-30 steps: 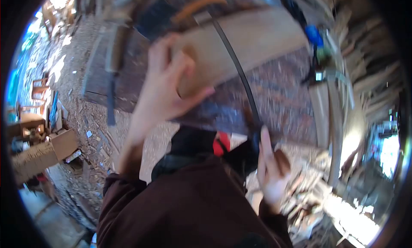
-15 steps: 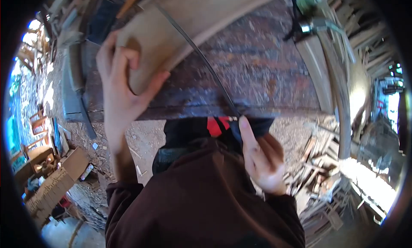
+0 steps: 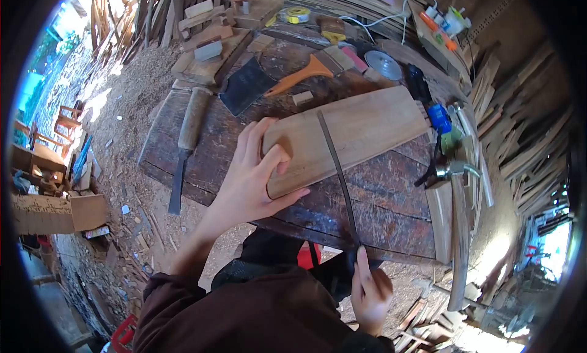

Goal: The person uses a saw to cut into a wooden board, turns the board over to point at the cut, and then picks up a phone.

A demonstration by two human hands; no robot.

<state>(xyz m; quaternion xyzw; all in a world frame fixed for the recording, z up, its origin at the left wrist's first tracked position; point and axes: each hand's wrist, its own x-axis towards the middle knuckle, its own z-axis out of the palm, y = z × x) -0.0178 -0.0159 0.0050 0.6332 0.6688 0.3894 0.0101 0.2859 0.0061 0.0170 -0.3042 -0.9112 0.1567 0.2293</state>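
Observation:
My left hand (image 3: 241, 179) is wrapped around the near-left end of a flat, pale wooden board (image 3: 379, 124), with its thumb along the front edge. The board lies at a slant on a worn dark workbench (image 3: 391, 209). In my right hand (image 3: 372, 297), beyond the bench's front edge, is a long thin dark file (image 3: 343, 182). My index finger stretches along it, and the grip end is hidden in my palm. The file crosses the board's front edge, its far end over the board's upper face.
A wooden-handled chisel (image 3: 191, 124) overhangs the bench's left side. Behind the board lie a black sheet (image 3: 247, 87), an orange-handled brush (image 3: 306, 73) and a metal disc (image 3: 384, 66). A blue-and-black tool (image 3: 438, 117) and wooden strips (image 3: 460, 243) line the right side.
The camera view has swung and tilted up, so the bench's far side now shows. My left hand still grips the board's end, and my right hand still holds the file across it.

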